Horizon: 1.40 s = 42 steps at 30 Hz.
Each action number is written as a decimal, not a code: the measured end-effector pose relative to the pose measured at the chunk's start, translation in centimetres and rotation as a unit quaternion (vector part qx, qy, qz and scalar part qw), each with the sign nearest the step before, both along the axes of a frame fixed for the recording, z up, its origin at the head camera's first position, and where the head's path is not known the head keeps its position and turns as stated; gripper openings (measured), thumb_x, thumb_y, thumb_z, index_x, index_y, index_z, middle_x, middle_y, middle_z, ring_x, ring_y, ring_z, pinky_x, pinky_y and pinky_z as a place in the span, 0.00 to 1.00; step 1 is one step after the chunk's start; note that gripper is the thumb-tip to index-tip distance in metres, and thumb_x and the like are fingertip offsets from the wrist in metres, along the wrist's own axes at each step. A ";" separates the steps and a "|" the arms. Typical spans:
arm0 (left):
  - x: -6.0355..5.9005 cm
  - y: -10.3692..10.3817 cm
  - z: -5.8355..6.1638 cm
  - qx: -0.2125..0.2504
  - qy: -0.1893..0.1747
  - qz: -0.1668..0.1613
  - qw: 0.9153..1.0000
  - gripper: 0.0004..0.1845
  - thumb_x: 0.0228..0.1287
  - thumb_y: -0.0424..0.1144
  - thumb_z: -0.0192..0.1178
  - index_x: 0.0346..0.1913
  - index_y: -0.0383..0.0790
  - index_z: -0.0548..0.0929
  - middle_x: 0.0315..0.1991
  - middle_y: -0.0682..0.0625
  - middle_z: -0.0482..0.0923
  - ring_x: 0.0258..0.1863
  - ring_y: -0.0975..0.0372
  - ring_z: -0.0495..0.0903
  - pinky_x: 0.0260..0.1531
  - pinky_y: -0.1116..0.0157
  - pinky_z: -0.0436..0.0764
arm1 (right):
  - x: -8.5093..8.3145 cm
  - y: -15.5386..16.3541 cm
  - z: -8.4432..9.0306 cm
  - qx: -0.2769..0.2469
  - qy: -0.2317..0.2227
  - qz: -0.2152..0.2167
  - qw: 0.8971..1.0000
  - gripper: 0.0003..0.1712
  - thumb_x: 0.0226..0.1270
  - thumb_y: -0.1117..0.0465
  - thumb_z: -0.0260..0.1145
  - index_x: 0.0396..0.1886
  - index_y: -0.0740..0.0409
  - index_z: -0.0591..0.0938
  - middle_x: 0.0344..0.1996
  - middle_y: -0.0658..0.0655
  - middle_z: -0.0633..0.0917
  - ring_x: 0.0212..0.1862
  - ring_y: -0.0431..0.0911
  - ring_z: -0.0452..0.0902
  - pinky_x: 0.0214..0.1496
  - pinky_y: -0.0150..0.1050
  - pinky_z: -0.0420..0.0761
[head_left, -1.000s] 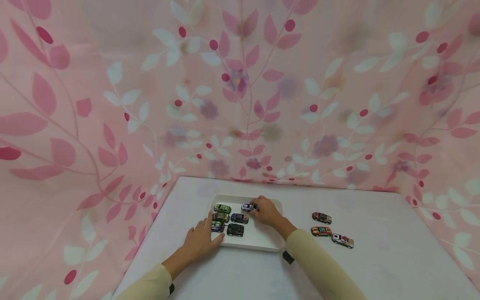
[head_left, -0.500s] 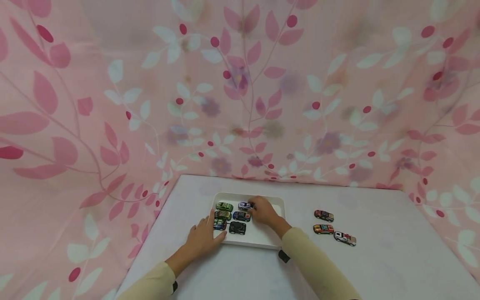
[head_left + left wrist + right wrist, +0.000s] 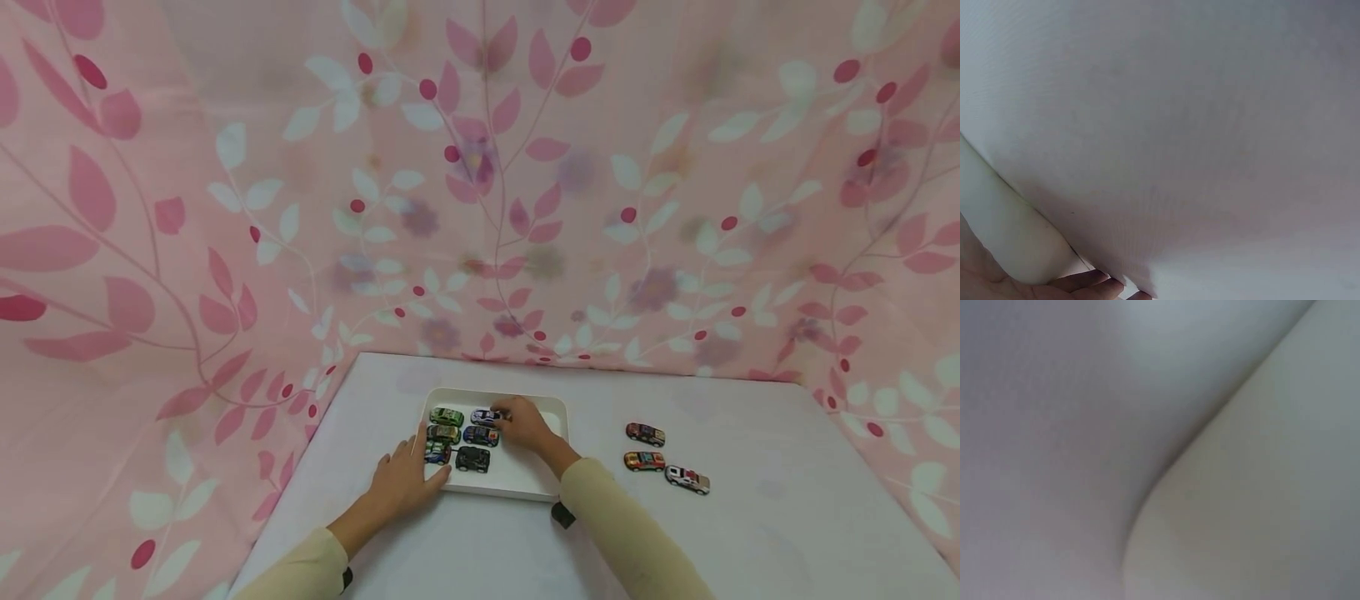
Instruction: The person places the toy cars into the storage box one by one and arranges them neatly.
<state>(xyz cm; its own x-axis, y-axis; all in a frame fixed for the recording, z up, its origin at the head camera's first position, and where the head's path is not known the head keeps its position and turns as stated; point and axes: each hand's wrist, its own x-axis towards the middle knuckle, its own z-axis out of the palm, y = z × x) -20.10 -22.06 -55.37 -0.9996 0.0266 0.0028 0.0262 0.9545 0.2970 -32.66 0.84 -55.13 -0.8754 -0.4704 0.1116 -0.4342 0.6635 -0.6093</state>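
Right hand (image 3: 527, 423) seemingly on toy car (image 3: 485, 416)

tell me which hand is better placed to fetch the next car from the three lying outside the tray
Right. The right hand is on the tray's side facing the three loose cars; the left hand rests on the tray's far corner, away from them.
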 end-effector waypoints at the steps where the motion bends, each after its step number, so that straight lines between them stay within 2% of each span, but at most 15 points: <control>1: 0.0 0.0 0.0 0.001 0.000 0.000 1.000 0.51 0.62 0.65 0.56 0.77 0.34 0.53 0.66 0.34 0.72 0.67 0.41 0.70 0.60 0.36 0.68 | 0.0 -0.1 0.0 -0.002 0.000 -0.001 1.000 0.13 0.64 0.67 0.68 0.48 0.61 0.86 0.42 0.58 0.87 0.42 0.47 0.81 0.47 0.45 0.81; 6: 0.3 0.1 0.1 0.004 0.001 0.001 1.000 0.51 0.63 0.65 0.56 0.77 0.34 0.53 0.66 0.34 0.72 0.67 0.41 0.70 0.60 0.36 0.68 | 0.3 -0.3 0.1 -0.004 -0.001 -0.006 1.000 0.13 0.64 0.67 0.67 0.49 0.62 0.86 0.41 0.59 0.87 0.41 0.48 0.80 0.46 0.46 0.81; 11: 0.3 0.1 0.5 0.010 0.001 0.004 1.000 0.51 0.64 0.64 0.56 0.78 0.34 0.52 0.66 0.33 0.72 0.66 0.41 0.70 0.60 0.36 0.67 | 0.6 -0.3 0.6 -0.013 -0.004 -0.014 1.000 0.17 0.64 0.66 0.67 0.53 0.66 0.83 0.45 0.63 0.86 0.42 0.49 0.81 0.46 0.46 0.81; 17: 0.1 0.1 0.6 0.005 0.002 0.001 1.000 0.50 0.64 0.64 0.55 0.78 0.34 0.52 0.66 0.33 0.72 0.67 0.41 0.70 0.60 0.36 0.67 | 1.2 1.3 1.9 0.005 0.051 -0.023 0.998 0.20 0.65 0.62 0.66 0.55 0.64 0.82 0.49 0.65 0.82 0.38 0.47 0.81 0.40 0.42 0.82; 21: 0.1 0.1 0.5 0.012 0.003 -0.003 1.000 0.50 0.64 0.63 0.56 0.77 0.33 0.53 0.66 0.33 0.72 0.67 0.41 0.70 0.60 0.36 0.68 | 1.4 3.6 2.9 0.050 0.123 -0.023 0.991 0.28 0.66 0.54 0.68 0.63 0.58 0.78 0.61 0.64 0.76 0.49 0.53 0.82 0.49 0.52 0.82; 24: 0.2 0.1 0.5 0.013 -0.001 -0.001 1.000 0.51 0.64 0.63 0.56 0.77 0.33 0.52 0.66 0.32 0.71 0.67 0.41 0.69 0.60 0.36 0.67 | 1.3 6.0 3.3 0.088 0.170 -0.034 0.981 0.37 0.65 0.48 0.68 0.71 0.55 0.71 0.69 0.66 0.69 0.59 0.57 0.78 0.58 0.59 0.76; 27: 0.2 0.1 0.7 0.016 -0.009 0.001 1.000 0.51 0.64 0.63 0.57 0.77 0.32 0.52 0.67 0.32 0.70 0.68 0.40 0.68 0.61 0.35 0.66 | 1.3 8.9 3.8 0.114 0.159 -0.059 0.979 0.43 0.66 0.43 0.65 0.76 0.52 0.63 0.76 0.66 0.58 0.67 0.61 0.70 0.65 0.64 0.68; 32: 0.3 0.2 0.9 0.020 -0.016 0.001 1.000 0.51 0.64 0.62 0.56 0.78 0.32 0.51 0.68 0.31 0.69 0.68 0.39 0.67 0.63 0.35 0.64 | 1.2 14.1 4.1 0.150 0.129 -0.094 0.976 0.49 0.68 0.34 0.58 0.80 0.50 0.54 0.79 0.67 0.44 0.75 0.67 0.53 0.70 0.69 0.57; 37: 0.3 0.2 1.0 0.021 -0.020 0.000 1.000 0.51 0.64 0.62 0.56 0.78 0.32 0.51 0.67 0.30 0.69 0.68 0.39 0.67 0.62 0.35 0.64 | 1.9 19.1 3.4 0.169 0.122 -0.129 0.969 0.50 0.68 0.31 0.56 0.80 0.50 0.52 0.79 0.68 0.40 0.75 0.70 0.50 0.69 0.70 0.54; 42: 0.3 0.1 0.9 0.024 -0.022 -0.001 0.999 0.51 0.64 0.62 0.57 0.78 0.32 0.50 0.67 0.30 0.69 0.68 0.39 0.67 0.62 0.35 0.65 | 2.9 22.1 3.2 0.172 0.104 -0.152 0.968 0.50 0.68 0.33 0.57 0.80 0.52 0.53 0.79 0.69 0.40 0.72 0.75 0.52 0.68 0.72 0.53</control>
